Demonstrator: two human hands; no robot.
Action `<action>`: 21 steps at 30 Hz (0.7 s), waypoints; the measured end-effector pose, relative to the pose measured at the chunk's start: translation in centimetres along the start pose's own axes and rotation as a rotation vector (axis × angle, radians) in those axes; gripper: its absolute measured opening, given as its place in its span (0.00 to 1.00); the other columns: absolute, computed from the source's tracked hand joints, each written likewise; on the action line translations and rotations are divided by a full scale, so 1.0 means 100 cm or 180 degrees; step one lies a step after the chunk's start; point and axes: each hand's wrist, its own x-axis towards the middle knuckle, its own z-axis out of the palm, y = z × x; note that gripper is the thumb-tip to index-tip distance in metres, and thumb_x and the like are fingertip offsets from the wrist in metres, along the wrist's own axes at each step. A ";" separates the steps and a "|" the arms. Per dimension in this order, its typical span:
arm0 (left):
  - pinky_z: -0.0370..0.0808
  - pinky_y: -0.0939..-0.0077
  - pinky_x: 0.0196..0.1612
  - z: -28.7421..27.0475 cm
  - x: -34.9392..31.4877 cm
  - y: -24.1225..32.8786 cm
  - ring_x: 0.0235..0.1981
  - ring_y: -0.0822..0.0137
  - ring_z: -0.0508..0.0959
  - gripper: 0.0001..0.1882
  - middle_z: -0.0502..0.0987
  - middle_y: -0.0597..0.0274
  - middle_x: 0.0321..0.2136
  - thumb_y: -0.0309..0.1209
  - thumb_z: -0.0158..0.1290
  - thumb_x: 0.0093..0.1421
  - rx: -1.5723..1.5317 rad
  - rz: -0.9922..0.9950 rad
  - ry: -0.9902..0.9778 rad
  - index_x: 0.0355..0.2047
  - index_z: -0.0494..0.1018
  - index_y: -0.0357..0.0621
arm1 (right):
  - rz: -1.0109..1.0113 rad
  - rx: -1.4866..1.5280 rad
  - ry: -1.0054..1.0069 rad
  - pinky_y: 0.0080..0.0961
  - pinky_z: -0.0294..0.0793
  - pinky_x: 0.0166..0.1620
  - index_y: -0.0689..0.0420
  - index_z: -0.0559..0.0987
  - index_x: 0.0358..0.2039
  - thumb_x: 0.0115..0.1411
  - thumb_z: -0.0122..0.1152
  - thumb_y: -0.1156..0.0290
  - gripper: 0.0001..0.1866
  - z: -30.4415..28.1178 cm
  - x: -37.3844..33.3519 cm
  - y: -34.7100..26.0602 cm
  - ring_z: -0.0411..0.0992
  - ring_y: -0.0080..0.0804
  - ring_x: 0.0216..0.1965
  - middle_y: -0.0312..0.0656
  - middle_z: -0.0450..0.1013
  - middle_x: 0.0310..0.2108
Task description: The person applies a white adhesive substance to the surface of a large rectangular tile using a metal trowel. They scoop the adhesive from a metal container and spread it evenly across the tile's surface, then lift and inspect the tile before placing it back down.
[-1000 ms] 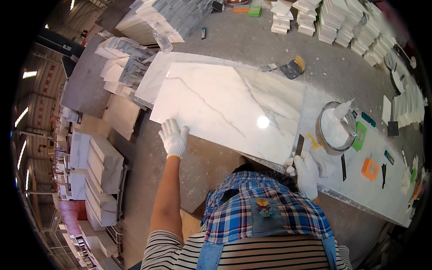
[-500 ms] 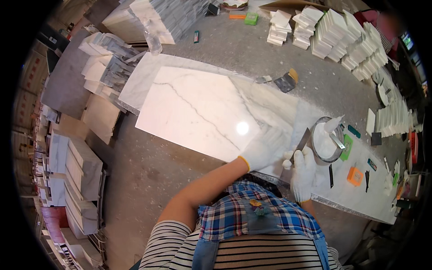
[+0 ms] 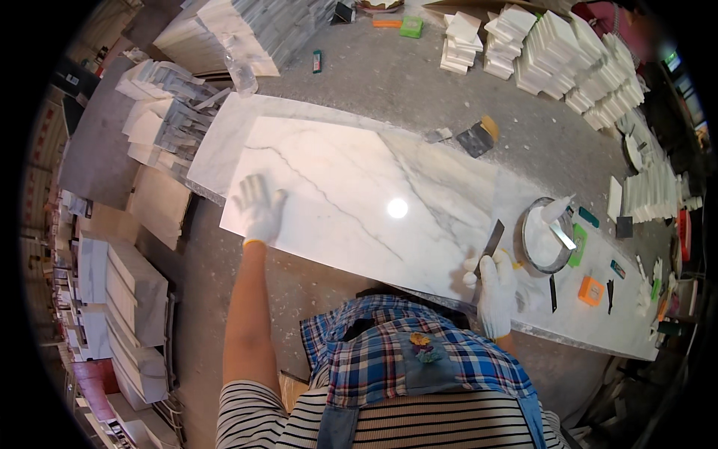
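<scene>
White marble slab (image 3: pixel 329 191): glossy, grey diagonal veins, bright lamp reflection; lies flat on larger marble tabletop (image 3: pixel 213 153). Left hand (image 3: pixel 259 209), gloved, fingers spread wide over slab's near-left corner; blurred, contact unclear. Right hand (image 3: pixel 495 295), gloved, gripping flat dark blade (image 3: pixel 491 239) near slab's right end. Slab's near-left corner overhangs tabletop edge, floor (image 3: pixel 224 299) below. Tabletop strip showing past left end; bowl of white paste (image 3: pixel 550 238), orange block (image 3: pixel 590 291) crowd right side.
</scene>
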 end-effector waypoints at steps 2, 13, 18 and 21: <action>0.49 0.39 0.71 -0.022 -0.005 -0.037 0.72 0.49 0.56 0.42 0.60 0.47 0.70 0.60 0.42 0.69 0.0218 -0.0408 0.0053 0.70 0.59 0.38 | -0.0051 -0.0103 0.0006 0.19 0.74 0.35 0.66 0.76 0.48 0.74 0.49 0.69 0.13 0.006 0.004 0.000 0.75 0.21 0.30 0.42 0.81 0.36; 0.64 0.49 0.55 -0.066 -0.037 -0.039 0.56 0.52 0.67 0.22 0.71 0.55 0.49 0.44 0.59 0.56 0.0356 -0.0881 0.1035 0.46 0.72 0.44 | 0.0262 -0.0364 -0.0371 0.17 0.67 0.27 0.64 0.77 0.47 0.75 0.49 0.65 0.14 0.058 0.016 -0.006 0.67 0.17 0.23 0.40 0.80 0.33; 0.48 0.37 0.72 -0.077 -0.078 0.120 0.72 0.41 0.57 0.42 0.62 0.41 0.67 0.55 0.57 0.62 -0.1303 0.1530 -0.0505 0.66 0.63 0.37 | 0.0304 -0.0383 -0.0562 0.17 0.65 0.26 0.63 0.77 0.48 0.75 0.49 0.65 0.15 0.094 0.022 -0.003 0.65 0.17 0.21 0.39 0.80 0.31; 0.46 0.39 0.73 -0.092 -0.091 0.159 0.73 0.45 0.56 0.44 0.62 0.41 0.68 0.58 0.55 0.62 -0.1400 0.2450 -0.0691 0.68 0.62 0.37 | 0.0268 -0.0684 -0.0540 0.17 0.64 0.25 0.63 0.77 0.47 0.75 0.48 0.64 0.15 0.118 0.016 -0.024 0.65 0.17 0.21 0.39 0.79 0.31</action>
